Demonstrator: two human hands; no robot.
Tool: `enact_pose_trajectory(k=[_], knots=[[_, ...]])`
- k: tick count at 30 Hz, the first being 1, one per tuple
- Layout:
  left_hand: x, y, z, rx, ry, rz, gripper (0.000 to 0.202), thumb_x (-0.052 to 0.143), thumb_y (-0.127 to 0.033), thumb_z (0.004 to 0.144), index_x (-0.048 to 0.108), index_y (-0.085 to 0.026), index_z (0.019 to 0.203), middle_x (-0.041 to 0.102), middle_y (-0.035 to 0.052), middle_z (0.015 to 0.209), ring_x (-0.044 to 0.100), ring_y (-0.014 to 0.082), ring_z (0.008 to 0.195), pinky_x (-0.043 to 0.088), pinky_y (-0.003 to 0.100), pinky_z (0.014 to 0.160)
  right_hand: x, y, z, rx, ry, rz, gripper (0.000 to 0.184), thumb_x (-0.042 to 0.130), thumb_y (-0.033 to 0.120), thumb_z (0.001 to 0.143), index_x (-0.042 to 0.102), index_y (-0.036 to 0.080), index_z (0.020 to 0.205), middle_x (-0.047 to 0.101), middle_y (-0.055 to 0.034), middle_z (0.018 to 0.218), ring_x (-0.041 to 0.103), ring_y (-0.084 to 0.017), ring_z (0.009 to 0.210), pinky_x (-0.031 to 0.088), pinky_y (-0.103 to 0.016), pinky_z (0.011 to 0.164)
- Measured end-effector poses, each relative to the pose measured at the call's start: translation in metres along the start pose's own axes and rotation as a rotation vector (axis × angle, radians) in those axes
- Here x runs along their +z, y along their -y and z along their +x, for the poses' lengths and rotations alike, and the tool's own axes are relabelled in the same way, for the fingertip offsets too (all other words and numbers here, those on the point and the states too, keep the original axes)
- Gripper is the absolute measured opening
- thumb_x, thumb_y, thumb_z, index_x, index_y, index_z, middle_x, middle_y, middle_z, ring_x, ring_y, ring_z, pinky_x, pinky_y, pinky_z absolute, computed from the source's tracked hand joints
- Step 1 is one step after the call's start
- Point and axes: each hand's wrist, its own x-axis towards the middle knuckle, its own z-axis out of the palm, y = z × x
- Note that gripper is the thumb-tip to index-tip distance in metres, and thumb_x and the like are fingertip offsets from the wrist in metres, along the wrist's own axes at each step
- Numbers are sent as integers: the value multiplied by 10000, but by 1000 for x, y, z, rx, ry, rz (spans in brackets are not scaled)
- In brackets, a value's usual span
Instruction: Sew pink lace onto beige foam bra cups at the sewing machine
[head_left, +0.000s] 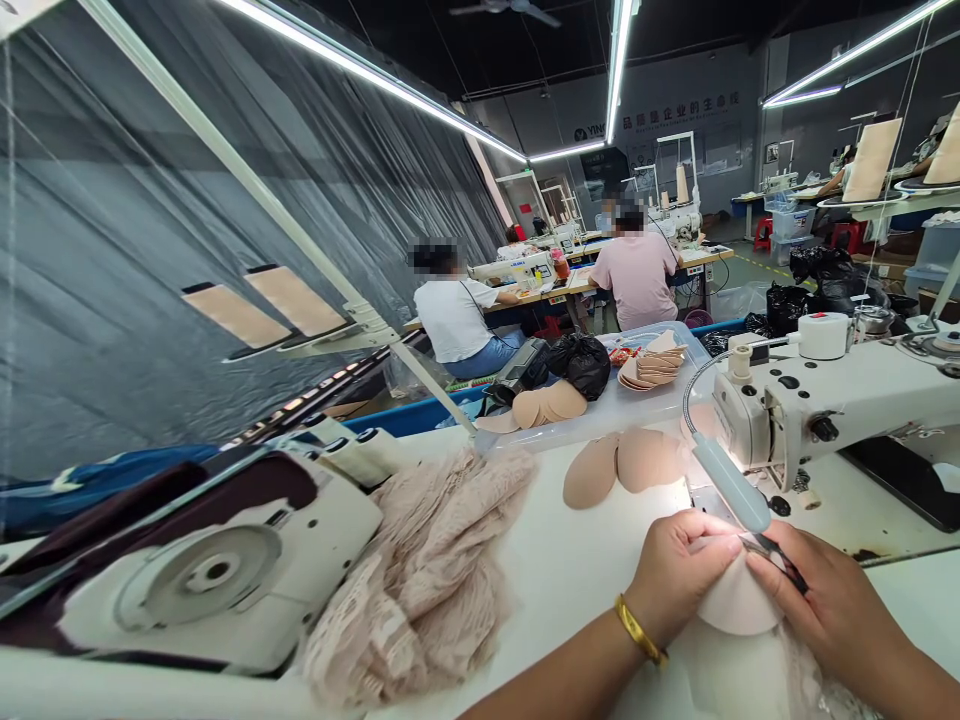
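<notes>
– At the table's near edge, what do we have in our hands?

– One beige foam cup (pixel 739 605), dome up, just in front of the sewing machine (pixel 825 400) and under its lamp (pixel 731 485). Our left hand (pixel 679 575) pinches the cup's upper rim, with thumb and fingers narrow. Our right hand (pixel 821 600) rests on the cup's other side, its fingers closed on a small dark tool (pixel 776 557). We cannot tell what kind.

– Is the cup under the needle?

– No, it lies short of it on the table (pixel 585 570). Some lace trim (pixel 814 685) shows below it at the bottom edge. Whether that trim is joined to the cup, we cannot tell.

– How far along do we judge the work?

– Much is left, we judge. A pair of bare cups (pixel 622 465) lies just beyond our hands, with no lace on them. More stacked cups (pixel 654 365) sit in a clear tray (pixel 600 425) further back. A big lace heap (pixel 427 570) lies to our left, beside a second machine (pixel 202 570). We see no finished pieces set aside.

– Is anyone else there?

– Two people (pixel 457 315) sit at machines far behind with their backs to us, well apart from our hands.
</notes>
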Motion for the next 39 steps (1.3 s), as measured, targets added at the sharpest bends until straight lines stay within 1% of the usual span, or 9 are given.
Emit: enact_pose_trajectory(k=[7,9,13,15,18,23,30,36,39], knots=[[1,1,-1,201,-77,167,153,669,-265,767,778,-192,689,721,23,752,637,177,738,489,267,719,0,1,1,-24,-27,45,252,471,400,1064,654,251,1151,772,-41,887,756,-220,771,603,-308,691],[1,0,-2,166,-63,138,147,679,-276,756,768,-186,680,712,21,741,632,176,736,490,269,718,0,1,1,-29,-31,51,250,472,395,1064,660,252,1147,774,-45,896,756,-218,779,604,-308,700],[0,-4,-2,-88,47,-57,185,741,-353,707,740,-169,682,686,15,703,612,176,714,488,270,670,0,1,0,-19,-37,64,259,481,407,1061,646,256,1192,780,-50,921,759,-227,799,612,-320,712],[-1,-6,-1,-149,67,-104,214,756,-377,683,733,-164,685,674,13,696,598,173,708,480,270,656,0,0,0,-38,-42,71,252,478,395,1065,641,259,1202,780,-50,942,759,-227,820,614,-324,730],[-1,-8,-1,-103,46,-43,218,752,-382,682,729,-166,664,671,15,710,600,180,738,486,279,703,-1,1,2,-105,-45,84,220,467,336,1077,643,254,1179,775,-49,967,750,-212,841,602,-318,755],[-1,-8,-1,-55,22,39,222,732,-394,699,740,-177,654,680,20,727,613,201,773,491,294,752,-2,0,3,-180,-2,73,219,446,257,1089,626,241,1211,758,-28,914,717,-181,775,573,-301,717],[-3,-11,-2,-124,51,-14,268,752,-435,668,729,-168,661,688,26,710,609,200,734,497,296,702,-8,0,3,-118,-16,56,216,430,330,1100,599,250,1207,755,-31,965,731,-184,854,576,-298,750],[-5,-11,-1,-137,79,-57,261,780,-423,661,741,-165,668,706,24,727,627,195,748,517,295,723,-6,-3,2,-209,-2,34,210,477,258,1080,612,210,1233,754,-48,981,703,-192,837,554,-325,770],[-5,-10,-1,-138,85,-67,260,787,-424,663,757,-166,689,713,22,735,634,194,757,521,292,731,-5,-5,2,-252,-5,-7,210,489,235,1073,621,192,1231,754,-52,941,688,-208,806,530,-350,751]])
